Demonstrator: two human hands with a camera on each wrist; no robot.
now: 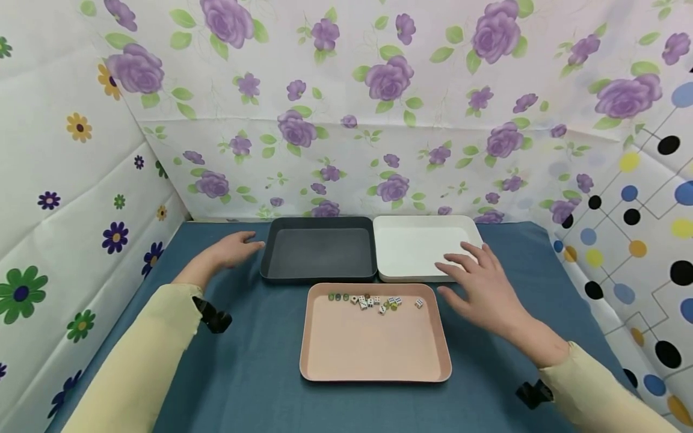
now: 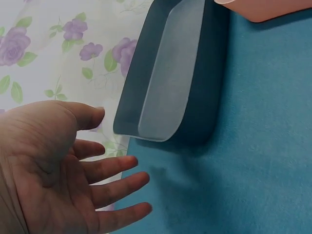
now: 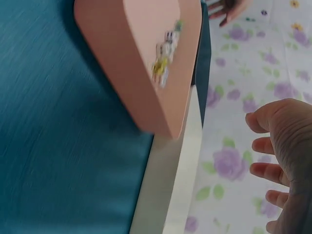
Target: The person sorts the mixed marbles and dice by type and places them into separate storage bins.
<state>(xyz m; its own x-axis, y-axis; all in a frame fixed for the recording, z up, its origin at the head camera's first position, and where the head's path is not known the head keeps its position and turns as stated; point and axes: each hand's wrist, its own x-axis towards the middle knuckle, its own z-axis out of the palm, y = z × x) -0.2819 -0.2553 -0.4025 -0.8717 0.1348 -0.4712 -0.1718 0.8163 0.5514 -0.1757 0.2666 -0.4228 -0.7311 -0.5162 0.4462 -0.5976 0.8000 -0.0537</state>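
My left hand (image 1: 233,249) hovers beside the left edge of the dark grey tray (image 1: 318,252), fingers spread and holding nothing. In the left wrist view its palm and loose fingers (image 2: 119,178) show beside that tray's corner. My right hand (image 1: 482,288) hangs over the right part of the white tray (image 1: 417,243), fingers spread with nothing in them. In front of these two stands a pink tray (image 1: 373,355). Small white dice (image 1: 363,302) with dark pips lie along its far side, among several small greenish beads (image 1: 338,297).
A blue cloth (image 1: 249,367) covers the table under the trays. Behind it hangs a white curtain with purple flowers (image 1: 390,78). Patterned cloths close off the left side (image 1: 65,198) and the right side (image 1: 644,240). Black wrist mounts (image 1: 215,317) sit at the sleeves.
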